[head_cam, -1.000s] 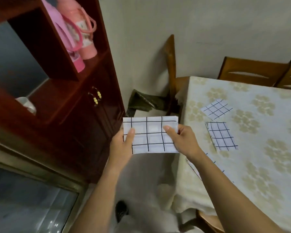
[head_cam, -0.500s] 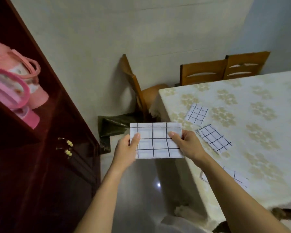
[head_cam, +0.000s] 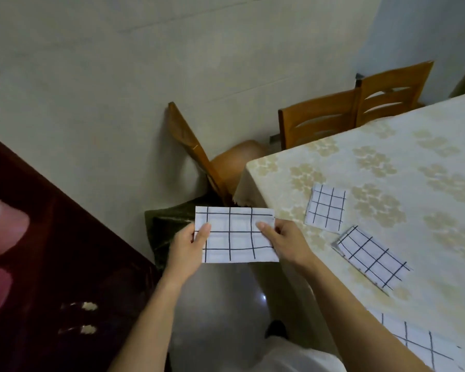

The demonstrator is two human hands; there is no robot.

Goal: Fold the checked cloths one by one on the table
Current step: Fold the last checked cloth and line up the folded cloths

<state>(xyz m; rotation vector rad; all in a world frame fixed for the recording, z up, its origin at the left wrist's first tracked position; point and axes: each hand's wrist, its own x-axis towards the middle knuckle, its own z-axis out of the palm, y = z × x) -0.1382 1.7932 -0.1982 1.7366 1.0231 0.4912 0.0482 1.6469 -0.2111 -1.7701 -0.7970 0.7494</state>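
I hold a white cloth with a black check (head_cam: 236, 234), folded into a rectangle, in the air left of the table's corner. My left hand (head_cam: 188, 245) pinches its left edge, thumb on top. My right hand (head_cam: 285, 242) pinches its right edge. On the table (head_cam: 414, 162) lie a small folded checked square (head_cam: 326, 210) and a folded checked rectangle (head_cam: 372, 256), to the right of my hands. Another checked cloth (head_cam: 424, 347) lies flat at the near edge, partly behind my right forearm.
The table carries a cream flowered tablecloth. A wooden chair (head_cam: 215, 162) leans at the table's far-left corner; two more chairs (head_cam: 360, 111) stand behind it. A dark red cabinet (head_cam: 51, 264) fills the left. A dark green bag (head_cam: 169, 232) sits on the floor.
The view has swung right from the cabinet toward the table. Both hands keep the same hold on the folded cloth, which now sits closer to the table's corner.
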